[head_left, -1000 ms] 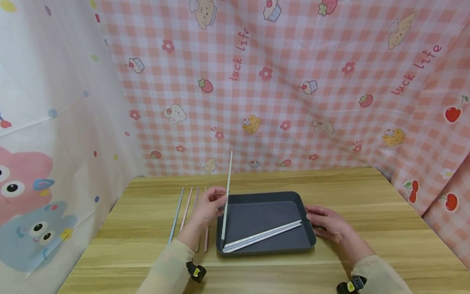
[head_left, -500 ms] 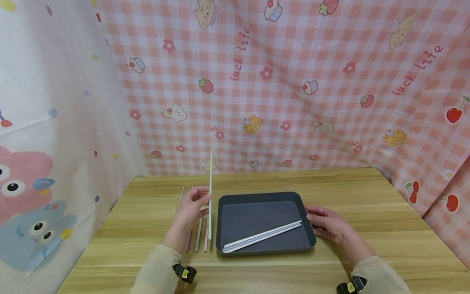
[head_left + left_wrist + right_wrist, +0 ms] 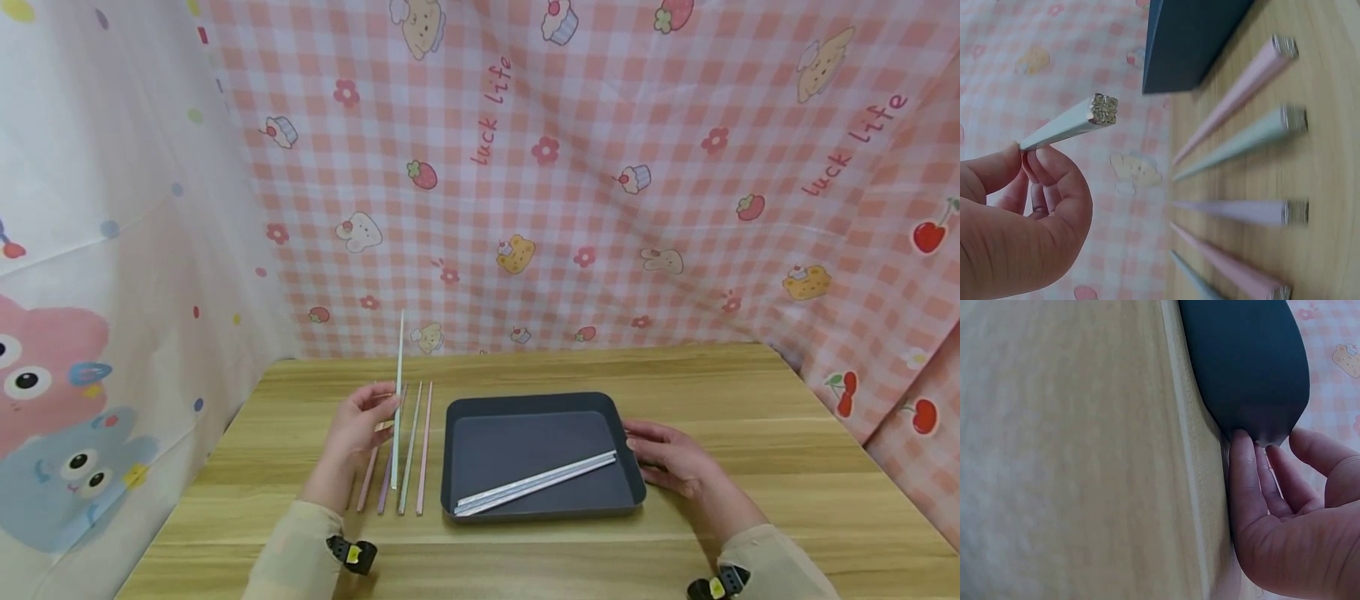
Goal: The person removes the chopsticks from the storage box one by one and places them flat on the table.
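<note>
A wooden table (image 3: 525,562) has light yellow-brown stripes running across its top. Behind it hangs a big pink and white checked cloth (image 3: 600,100). It has little pictures all over: cupcakes (image 3: 281,132), strawberries (image 3: 422,174), flowers (image 3: 546,150) and, near the right edge, red cherries (image 3: 930,236). Red words (image 3: 491,110) on it say "luck life" (they show up twice!). On the left hangs a white cloth (image 3: 150,275) with colored dots, a pink critter (image 3: 56,346) and, below that, a blue critter (image 3: 67,508), both with big round eyes.
</note>
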### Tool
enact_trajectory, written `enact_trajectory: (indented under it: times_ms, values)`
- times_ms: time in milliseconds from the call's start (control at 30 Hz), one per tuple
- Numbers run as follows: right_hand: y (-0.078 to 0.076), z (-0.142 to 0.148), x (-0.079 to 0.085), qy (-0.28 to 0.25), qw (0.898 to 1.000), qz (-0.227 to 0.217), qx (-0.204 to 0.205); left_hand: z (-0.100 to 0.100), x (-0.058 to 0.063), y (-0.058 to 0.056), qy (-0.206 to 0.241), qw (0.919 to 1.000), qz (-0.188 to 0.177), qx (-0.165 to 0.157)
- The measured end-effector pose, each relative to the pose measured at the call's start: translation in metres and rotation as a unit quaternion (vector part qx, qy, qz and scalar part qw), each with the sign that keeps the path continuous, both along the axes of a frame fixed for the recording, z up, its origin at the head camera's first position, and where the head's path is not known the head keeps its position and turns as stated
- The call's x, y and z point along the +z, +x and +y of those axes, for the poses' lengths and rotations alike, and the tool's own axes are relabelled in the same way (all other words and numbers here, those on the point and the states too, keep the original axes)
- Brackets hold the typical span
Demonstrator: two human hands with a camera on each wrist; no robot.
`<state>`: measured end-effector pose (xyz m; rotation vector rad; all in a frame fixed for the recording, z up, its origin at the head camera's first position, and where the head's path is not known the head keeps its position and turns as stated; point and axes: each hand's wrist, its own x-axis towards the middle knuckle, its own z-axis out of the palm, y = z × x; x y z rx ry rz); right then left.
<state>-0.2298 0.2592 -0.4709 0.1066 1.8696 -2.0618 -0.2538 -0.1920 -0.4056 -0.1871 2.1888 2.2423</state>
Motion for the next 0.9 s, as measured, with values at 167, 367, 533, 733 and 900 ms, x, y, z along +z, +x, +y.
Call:
enact_trajectory:
  times_ms: [167,367,533,733,900]
  values:
    - [0.000,0.000,-0.001,0.006,1.000,-0.003,-0.002,-0.019,-0.003,-0.003,-0.007,0.9999,-0.011,0.006]
    - [0.000,0.000,-0.001,0.003,1.000,-0.002,-0.001,-0.043,-0.003,-0.004,-0.022,0.9993,-0.027,0.014]
    - [-0.001,0.000,-0.001,0.004,1.000,0.001,0.001,-0.061,-0.007,-0.006,-0.017,0.9991,-0.032,0.020]
    - [0.000,0.000,-0.001,0.005,1.000,0.003,0.000,-0.077,-0.013,-0.009,-0.043,0.9976,-0.051,0.014]
    - [0.000,0.000,-0.001,0.008,1.000,0.002,-0.001,-0.086,-0.020,-0.011,-0.067,0.9948,-0.075,0.013]
